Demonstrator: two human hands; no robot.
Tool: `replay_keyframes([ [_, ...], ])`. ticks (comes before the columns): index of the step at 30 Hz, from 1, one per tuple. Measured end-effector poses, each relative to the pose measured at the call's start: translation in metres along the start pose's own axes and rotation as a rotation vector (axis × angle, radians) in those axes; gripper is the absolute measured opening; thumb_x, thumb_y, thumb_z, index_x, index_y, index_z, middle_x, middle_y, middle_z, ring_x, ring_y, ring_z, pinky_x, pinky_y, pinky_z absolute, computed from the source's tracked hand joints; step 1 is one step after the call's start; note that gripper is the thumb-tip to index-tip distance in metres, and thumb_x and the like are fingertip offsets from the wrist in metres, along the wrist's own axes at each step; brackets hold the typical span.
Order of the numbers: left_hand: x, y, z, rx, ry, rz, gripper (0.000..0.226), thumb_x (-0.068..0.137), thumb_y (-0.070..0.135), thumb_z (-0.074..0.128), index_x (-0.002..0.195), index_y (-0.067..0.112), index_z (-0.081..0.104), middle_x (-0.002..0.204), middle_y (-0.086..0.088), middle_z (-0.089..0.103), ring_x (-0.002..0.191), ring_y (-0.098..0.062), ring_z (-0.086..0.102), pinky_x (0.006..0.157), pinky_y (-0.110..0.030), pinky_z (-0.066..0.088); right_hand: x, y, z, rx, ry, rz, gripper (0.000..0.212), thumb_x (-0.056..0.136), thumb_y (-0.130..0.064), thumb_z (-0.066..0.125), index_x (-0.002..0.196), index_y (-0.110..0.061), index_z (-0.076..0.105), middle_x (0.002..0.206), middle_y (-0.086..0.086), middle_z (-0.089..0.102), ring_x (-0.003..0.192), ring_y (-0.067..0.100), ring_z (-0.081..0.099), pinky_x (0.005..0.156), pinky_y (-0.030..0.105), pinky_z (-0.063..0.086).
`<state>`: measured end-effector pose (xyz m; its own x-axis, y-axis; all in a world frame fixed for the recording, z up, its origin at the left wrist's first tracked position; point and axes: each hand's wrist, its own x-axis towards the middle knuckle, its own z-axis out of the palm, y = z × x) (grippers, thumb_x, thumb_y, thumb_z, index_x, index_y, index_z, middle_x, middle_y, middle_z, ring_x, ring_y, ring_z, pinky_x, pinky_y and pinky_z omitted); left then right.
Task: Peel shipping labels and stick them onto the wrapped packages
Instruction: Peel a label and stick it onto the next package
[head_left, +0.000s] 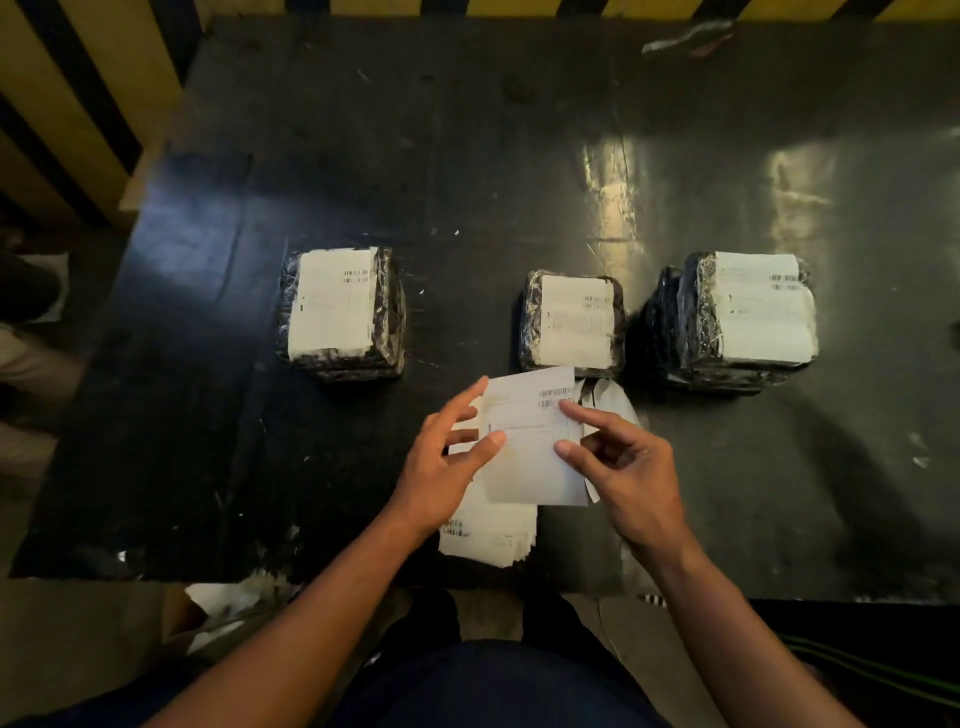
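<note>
Label sheet (530, 441) pinched between my left hand (447, 467) and right hand (631, 467), above the desk (467, 171); three labelled packages (343, 312) beyond.

Three packages (343, 312) (574, 325) (745, 319) stand in a row across the table (467, 156). A wide gap separates left and middle; middle and right nearly touch. The far half lies bare. Near centre, a label stack (488, 535) takes the edge.

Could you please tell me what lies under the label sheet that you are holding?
A stack of label sheets on the black table; its far part is covered by the held sheet.
</note>
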<state>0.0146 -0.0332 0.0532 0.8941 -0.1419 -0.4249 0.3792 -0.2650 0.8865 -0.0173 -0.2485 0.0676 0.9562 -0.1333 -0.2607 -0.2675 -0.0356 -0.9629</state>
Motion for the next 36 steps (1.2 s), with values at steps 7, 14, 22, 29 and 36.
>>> replay_keyframes([
  [7, -0.021, 0.066, -0.011, -0.26, 0.06, 0.218, 0.045, 0.095, -0.001, 0.067, 0.126, 0.031, 0.07, 0.133, -0.001, 0.065, 0.122, -0.016, 0.066, 0.09, -0.035, 0.061, -0.012, -0.046, 0.01, 0.054, -0.084, -0.166, 0.035, 0.087, -0.005, 0.078, 0.12, -0.016, 0.075, 0.097, -0.004, 0.075, 0.088, 0.013, 0.069, 0.08, 0.026, 0.058],
  [14, -0.04, 0.104, -0.029, -0.153, 0.035, 0.425, 0.045, 0.093, -0.005, 0.067, 0.13, 0.02, 0.068, 0.123, 0.001, 0.062, 0.124, -0.013, 0.063, 0.093, -0.033, 0.061, 0.007, -0.111, 0.01, 0.067, -0.057, -0.362, 0.027, 0.09, 0.0, 0.073, 0.116, -0.008, 0.073, 0.097, 0.008, 0.077, 0.093, 0.024, 0.075, 0.079, 0.032, 0.063],
  [22, -0.05, 0.13, -0.045, -0.179, 0.035, 0.498, 0.041, 0.091, -0.002, 0.068, 0.126, 0.02, 0.069, 0.124, -0.008, 0.061, 0.126, -0.015, 0.062, 0.089, -0.031, 0.062, 0.015, -0.144, 0.011, 0.027, -0.033, -0.49, 0.018, 0.094, -0.001, 0.07, 0.111, -0.006, 0.072, 0.1, 0.006, 0.077, 0.091, 0.027, 0.076, 0.083, 0.04, 0.063],
  [29, -0.05, 0.134, -0.051, -0.127, 0.045, 0.513, 0.043, 0.091, -0.001, 0.069, 0.125, 0.024, 0.068, 0.126, -0.004, 0.061, 0.128, -0.016, 0.061, 0.089, -0.028, 0.061, 0.022, -0.151, 0.012, -0.05, -0.021, -0.52, 0.016, 0.095, -0.004, 0.068, 0.111, -0.007, 0.07, 0.099, 0.003, 0.076, 0.091, 0.027, 0.076, 0.082, 0.046, 0.064],
  [36, -0.049, 0.133, -0.052, -0.087, 0.047, 0.512, 0.042, 0.091, -0.001, 0.07, 0.126, 0.023, 0.068, 0.126, -0.005, 0.061, 0.128, -0.015, 0.06, 0.089, -0.027, 0.061, 0.023, -0.15, 0.014, -0.052, -0.02, -0.512, 0.014, 0.095, -0.006, 0.069, 0.109, -0.007, 0.07, 0.097, 0.003, 0.075, 0.095, 0.027, 0.075, 0.081, 0.045, 0.064],
])
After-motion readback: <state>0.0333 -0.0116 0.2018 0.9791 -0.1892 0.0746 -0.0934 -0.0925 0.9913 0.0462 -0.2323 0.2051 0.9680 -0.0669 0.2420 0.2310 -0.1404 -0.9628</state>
